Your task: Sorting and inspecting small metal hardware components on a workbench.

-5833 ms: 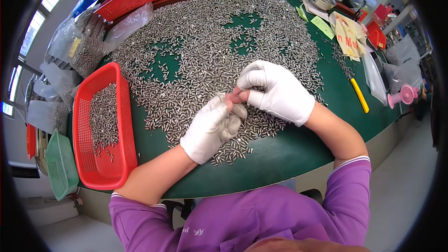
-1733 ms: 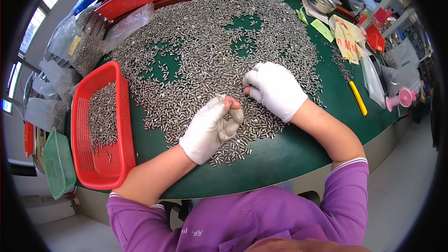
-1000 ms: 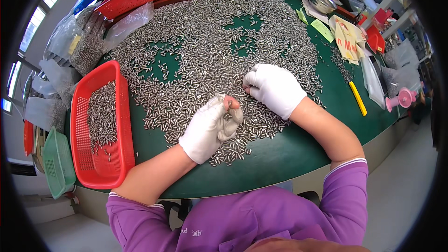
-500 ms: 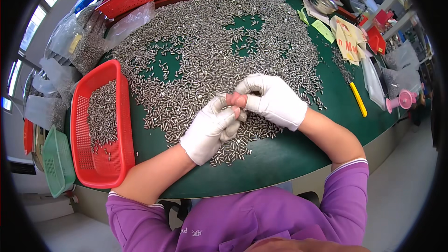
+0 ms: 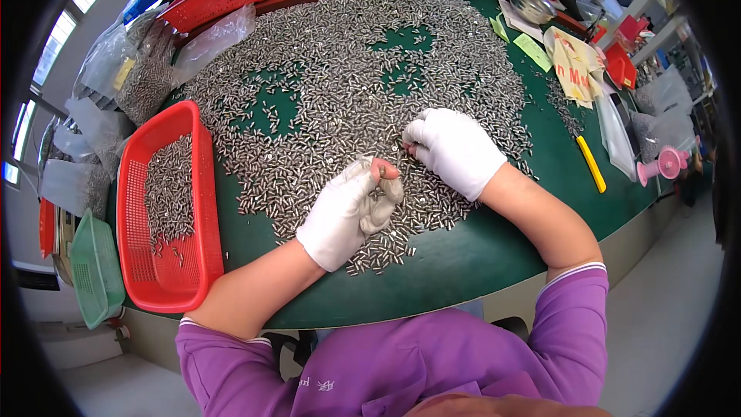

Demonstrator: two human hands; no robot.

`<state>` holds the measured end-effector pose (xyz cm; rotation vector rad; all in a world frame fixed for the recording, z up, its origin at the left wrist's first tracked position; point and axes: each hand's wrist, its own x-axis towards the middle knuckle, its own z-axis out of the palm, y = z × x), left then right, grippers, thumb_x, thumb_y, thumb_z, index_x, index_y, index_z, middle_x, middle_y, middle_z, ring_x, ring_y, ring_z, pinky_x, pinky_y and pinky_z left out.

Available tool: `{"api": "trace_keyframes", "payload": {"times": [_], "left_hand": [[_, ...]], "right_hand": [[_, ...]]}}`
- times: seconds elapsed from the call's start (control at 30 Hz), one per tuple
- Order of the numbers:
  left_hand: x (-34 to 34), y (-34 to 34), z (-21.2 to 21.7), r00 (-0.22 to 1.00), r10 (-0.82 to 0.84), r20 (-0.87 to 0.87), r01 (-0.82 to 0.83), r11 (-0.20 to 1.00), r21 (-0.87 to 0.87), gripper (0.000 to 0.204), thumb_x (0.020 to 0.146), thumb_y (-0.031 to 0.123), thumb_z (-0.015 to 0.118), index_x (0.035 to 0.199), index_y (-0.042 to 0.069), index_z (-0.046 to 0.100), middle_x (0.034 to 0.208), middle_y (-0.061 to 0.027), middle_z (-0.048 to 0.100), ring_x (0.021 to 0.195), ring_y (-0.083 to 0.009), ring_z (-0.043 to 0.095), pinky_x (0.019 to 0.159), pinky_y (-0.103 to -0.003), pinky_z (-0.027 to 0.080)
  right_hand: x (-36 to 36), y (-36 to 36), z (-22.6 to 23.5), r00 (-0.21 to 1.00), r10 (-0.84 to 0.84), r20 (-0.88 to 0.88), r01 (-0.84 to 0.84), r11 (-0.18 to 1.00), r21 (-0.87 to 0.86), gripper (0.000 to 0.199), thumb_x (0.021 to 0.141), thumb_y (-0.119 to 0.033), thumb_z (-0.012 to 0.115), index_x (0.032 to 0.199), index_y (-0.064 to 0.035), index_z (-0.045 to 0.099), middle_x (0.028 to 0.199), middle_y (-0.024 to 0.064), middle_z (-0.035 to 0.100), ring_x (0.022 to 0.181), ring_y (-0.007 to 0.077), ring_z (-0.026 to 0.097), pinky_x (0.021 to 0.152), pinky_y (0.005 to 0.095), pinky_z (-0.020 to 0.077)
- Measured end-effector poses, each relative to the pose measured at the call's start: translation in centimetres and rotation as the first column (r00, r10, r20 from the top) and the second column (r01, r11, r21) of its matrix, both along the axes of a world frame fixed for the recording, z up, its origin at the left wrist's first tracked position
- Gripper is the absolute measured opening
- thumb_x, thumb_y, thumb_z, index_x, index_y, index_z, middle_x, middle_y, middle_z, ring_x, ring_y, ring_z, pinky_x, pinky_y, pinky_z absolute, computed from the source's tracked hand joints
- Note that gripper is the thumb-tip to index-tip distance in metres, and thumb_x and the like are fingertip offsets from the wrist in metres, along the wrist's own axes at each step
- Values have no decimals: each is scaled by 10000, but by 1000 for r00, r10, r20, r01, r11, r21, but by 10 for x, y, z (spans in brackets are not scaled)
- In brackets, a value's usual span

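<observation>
Metal pins [image 5: 340, 100]: long axes point every way; left hand [image 5: 346, 212] pinching one; right hand [image 5: 455, 150] curled, grip unclear.

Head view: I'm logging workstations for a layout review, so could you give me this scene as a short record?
Left hand: gloved in white, pinching a small metal piece
Right hand: gloved in white, fingers curled over the pile; grip contents hidden
Pile: many small metal pieces spread on a green table
Person's left: red basket, partly filled with similar pieces
Person's right: yellow handle on the table
</observation>
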<state>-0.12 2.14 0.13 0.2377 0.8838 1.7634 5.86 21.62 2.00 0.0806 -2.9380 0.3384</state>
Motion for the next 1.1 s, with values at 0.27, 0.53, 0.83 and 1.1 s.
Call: {"api": "trace_keyframes", "payload": {"times": [0.27, 0.53, 0.83, 1.1], "left_hand": [[-1, -1, 0, 999, -42, 8, 42, 997, 62, 197, 924, 226, 579, 1059, 93, 526, 844, -4, 571, 577, -42, 419, 514, -165, 324], [-1, 0, -1, 999, -23, 42, 22, 999, 35, 158, 925, 194, 580, 1042, 99, 535, 831, 2, 575, 535, -26, 375, 492, -175, 306], [1, 3, 2, 996, 24, 82, -24, 1000, -1, 91, 935, 226, 561, 949, 136, 563, 788, 23, 568, 484, -40, 298, 470, -186, 260], [4, 1, 3, 999, 40, 8, -39, 997, -69, 108, 928, 236, 572, 939, 129, 571, 748, 29, 529, 488, -46, 297, 474, -189, 254]], "right_hand": [[12, -27, 28, 992, 33, 122, 97, 428, -899, 236, 801, -53, 663, 1036, -32, 659, 931, 64, 675, 856, 109, 641, 769, 245, 517], [11, -26, 20, 1000, -2, 27, 24, 529, -848, 235, 802, -61, 649, 1036, -48, 665, 934, 75, 674, 851, 122, 641, 782, 248, 508], [7, -15, 22, 956, 184, -230, -262, 889, -376, 149, 716, -178, 687, 824, -81, 654, 797, 76, 626, 768, 267, 610, 692, 371, 494], [15, -23, 41, 933, 297, -204, -245, 938, 245, 71, 735, -199, 653, 769, -147, 620, 750, 40, 610, 666, 243, 582, 593, 356, 479]]}}
